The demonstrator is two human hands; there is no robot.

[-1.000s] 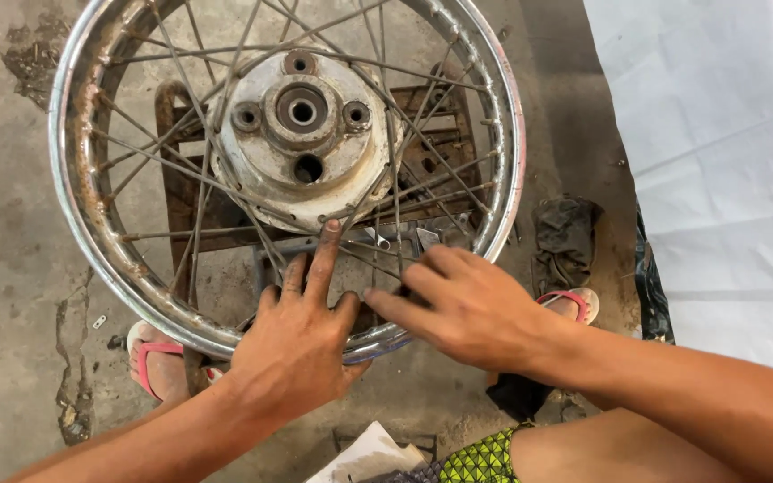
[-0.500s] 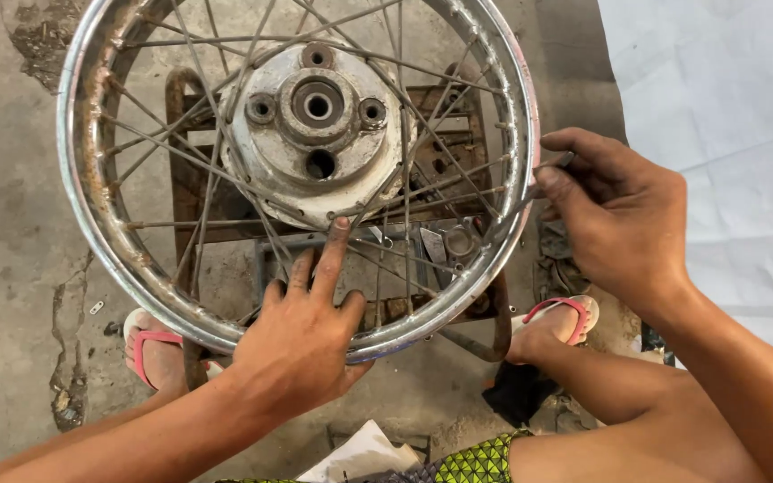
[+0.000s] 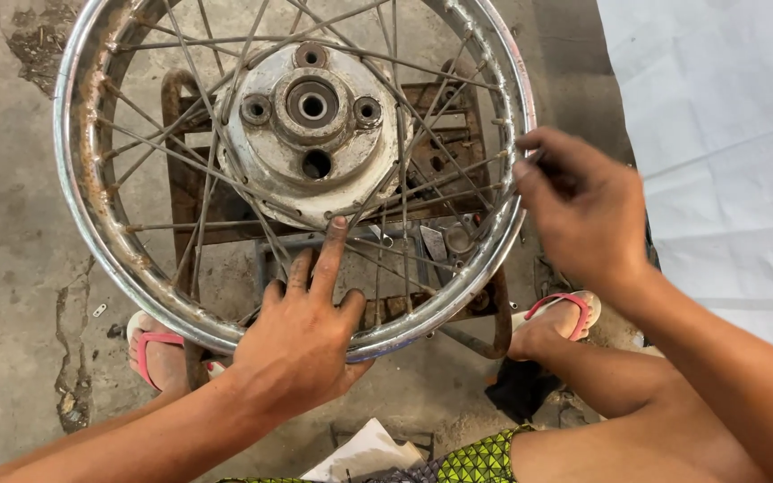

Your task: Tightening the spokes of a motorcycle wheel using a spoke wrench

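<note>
Two hands meet a spoked wheel (image 3: 91,206) mid-frame: left hand (image 3: 301,344) lies spread flat across its spokes, right hand (image 3: 583,210) pinches the rim.

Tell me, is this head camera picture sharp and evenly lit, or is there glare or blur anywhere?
Head view: soft, even daylight with faint shadows; the wheel rim and hub look sharp, with mild shine on the rim's chrome; the left hand is crisp, while the right hand is slightly smeared at its fingers; the white sheet on the right is bright, nearly washed out.
</note>
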